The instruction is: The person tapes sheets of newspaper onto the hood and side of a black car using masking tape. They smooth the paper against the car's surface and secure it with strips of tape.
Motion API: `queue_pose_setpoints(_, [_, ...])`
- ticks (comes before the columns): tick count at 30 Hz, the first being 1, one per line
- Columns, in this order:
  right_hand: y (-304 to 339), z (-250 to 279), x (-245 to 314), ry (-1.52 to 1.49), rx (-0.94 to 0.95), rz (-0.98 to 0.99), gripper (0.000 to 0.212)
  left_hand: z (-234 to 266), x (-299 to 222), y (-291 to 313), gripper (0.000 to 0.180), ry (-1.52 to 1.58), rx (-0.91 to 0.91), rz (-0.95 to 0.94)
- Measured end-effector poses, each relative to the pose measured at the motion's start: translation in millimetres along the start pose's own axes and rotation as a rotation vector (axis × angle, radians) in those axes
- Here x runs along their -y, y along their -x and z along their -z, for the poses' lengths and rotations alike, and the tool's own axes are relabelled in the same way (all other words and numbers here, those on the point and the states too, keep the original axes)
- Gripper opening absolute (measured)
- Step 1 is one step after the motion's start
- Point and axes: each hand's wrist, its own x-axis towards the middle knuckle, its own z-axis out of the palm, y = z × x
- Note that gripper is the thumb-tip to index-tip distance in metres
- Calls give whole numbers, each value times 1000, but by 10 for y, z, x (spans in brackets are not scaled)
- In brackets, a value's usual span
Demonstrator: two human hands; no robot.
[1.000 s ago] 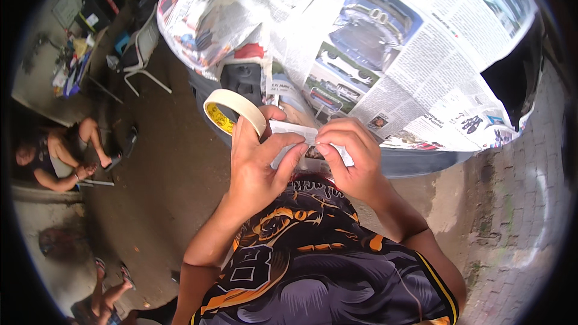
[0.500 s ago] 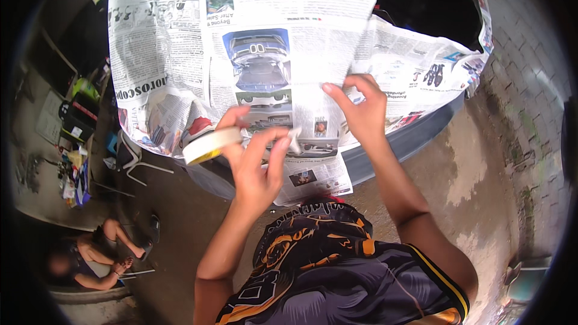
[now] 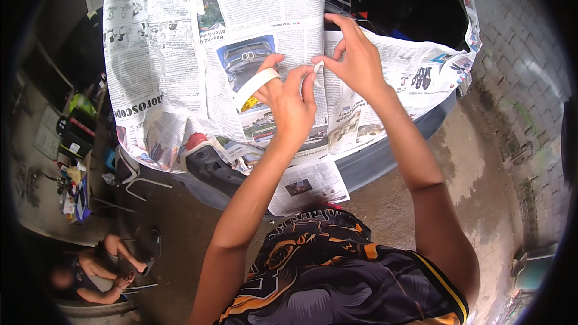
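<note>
My left hand carries a roll of masking tape looped over its fingers. Its thumb and forefinger pinch a short whitish strip of tape. Close by, my right hand has its forefinger stretched to the edge of the upper newspaper sheet, while its thumb is at the strip; whether the thumb grips the strip I cannot tell. Another newspaper sheet lies to the right, beneath my right wrist. Both sheets drape over a large grey curved body. A black part shows below the paper's lower left.
A dark opening with boxed items lies beyond the right sheet. At the left, a person sits low, near a white metal-legged stand and a cluttered bench. Brick paving runs along the right.
Both hands have moved away from my body and come together at the tape strip. The upper sheet's right edge has shifted left, and the black part at the lower left shows more.
</note>
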Motion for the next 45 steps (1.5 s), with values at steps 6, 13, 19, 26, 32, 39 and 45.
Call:
queue_pose_setpoints(6, [-334, 193, -72, -94, 383, -153, 58, -71, -60, 18, 10, 22, -1, -6])
queue_pose_setpoints(13, [-406, 255, -113, -353, 536, -260, 35, -115, -128, 47, 12, 60, 10, 37])
queue_pose_setpoints(19, [-427, 285, -71, -263, 516, -226, 28, -113, -124, 49, 15, 50, 0, 22])
queue_pose_setpoints(26, [-432, 321, -36, -242, 622, -281, 31, -138, -134, 21, 14, 63, -26, 20])
queue_pose_setpoints(32, [-474, 368, -39, -298, 665, -319, 36, -170, -203, 31, 12, 76, -20, 43])
queue_pose_setpoints(39, [-480, 358, 20, -318, 669, -320, 35, -227, -218, -4, 14, 9, -57, 86])
queue_pose_setpoints(45, [-512, 405, 42, -320, 731, -323, 37, -245, -222, -71, 16, -45, -30, 116])
